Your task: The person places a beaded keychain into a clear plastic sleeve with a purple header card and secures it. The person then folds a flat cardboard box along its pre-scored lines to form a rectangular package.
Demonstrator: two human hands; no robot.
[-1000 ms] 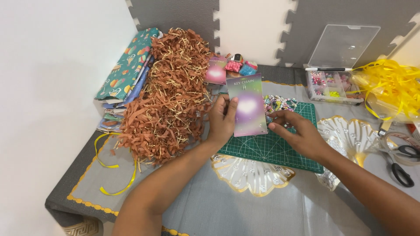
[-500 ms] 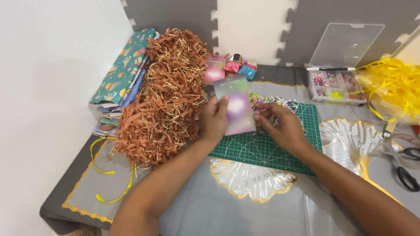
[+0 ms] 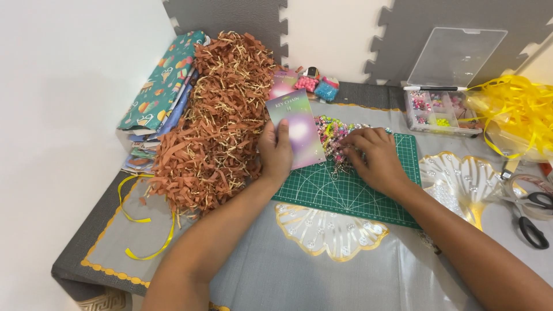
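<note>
**Card in one hand, beaded pieces under the other**

The left hand [image 3: 275, 154] pinches an iridescent pastel card [image 3: 299, 133] by its lower left edge, thumb on the face and fingers behind, holding it tilted just above the green cutting mat [image 3: 351, 190]. The right hand [image 3: 374, 160] lies palm down on the mat, fingers curled into a pile of colourful beaded keychains [image 3: 337, 131] that sits just right of the card; whether it grips one piece or only presses on the heap cannot be told.

To do this well, it looks wise to keep the card steady and low, close to the pile, and to draw out a single keychain by its metal end so the rest do not tangle and drag along.

Left of the mat rises a big heap of brown shredded paper [image 3: 216, 121], with folded patterned fabrics [image 3: 164, 92] stacked beyond it against the wall. A second, similar card [image 3: 284, 84] and small bead packets lie behind the held one. Further right stands an open clear bead organiser box [image 3: 440, 103], beside tangled yellow ribbon [image 3: 518, 112]. Scissors [image 3: 533, 216] rest near the right edge of the tabletop [image 3: 265, 276], and a loose yellow ribbon strand [image 3: 147, 230] trails at the left.
</note>
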